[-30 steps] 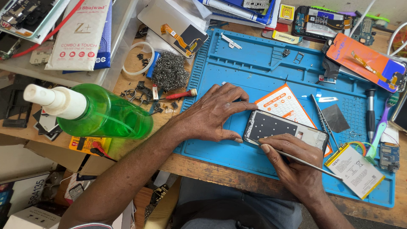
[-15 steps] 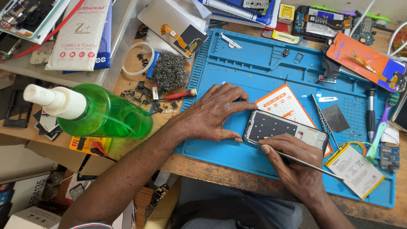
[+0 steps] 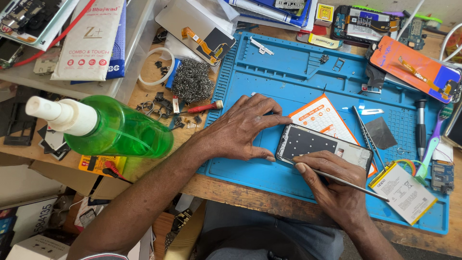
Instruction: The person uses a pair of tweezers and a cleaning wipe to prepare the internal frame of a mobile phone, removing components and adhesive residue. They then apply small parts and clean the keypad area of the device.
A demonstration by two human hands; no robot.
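A blue silicone work mat [image 3: 298, 72] covers most of a cluttered wooden bench [image 3: 159, 91], its ridged trays keeping small parts from rolling off as a person opens up a phone. To the mat's left a green spray bottle [image 3: 120, 132] lies on its side, nozzle pointing away from the work, well apart from the hands. Above it, a tangle of steel wool [image 3: 191, 81] sits near a scatter of small black parts.

At the mat's near edge lies the opened phone frame [image 3: 323, 147], dark inner face up, resting partly over an orange-and-white card [image 3: 323, 115]. The left hand [image 3: 243, 127] spreads across the mat with fingers curved, fingertips and thumb pressing on the frame's left end, apparently to stop it sliding under the tool. The right hand [image 3: 332, 190] is closed in a pen-like grip around a thin metal pry tool [image 3: 351, 184], thumb laid along the frame's lower edge; the shaft runs out to the right behind the knuckles, and its working tip is hidden under the fingers, so where it meets the frame cannot be told.

Within easy reach on the right lie a white phone battery [image 3: 403, 192] with coloured wires, set aside just beyond the frame, a pair of tweezers [image 3: 366, 132], a black-handled screwdriver [image 3: 421, 127] and a purple toothbrush [image 3: 430, 149]. An orange-backed display panel [image 3: 414, 67] rests at the far right corner, clear of the work. A red-handled screwdriver [image 3: 204, 107] lies just off the mat's left edge.
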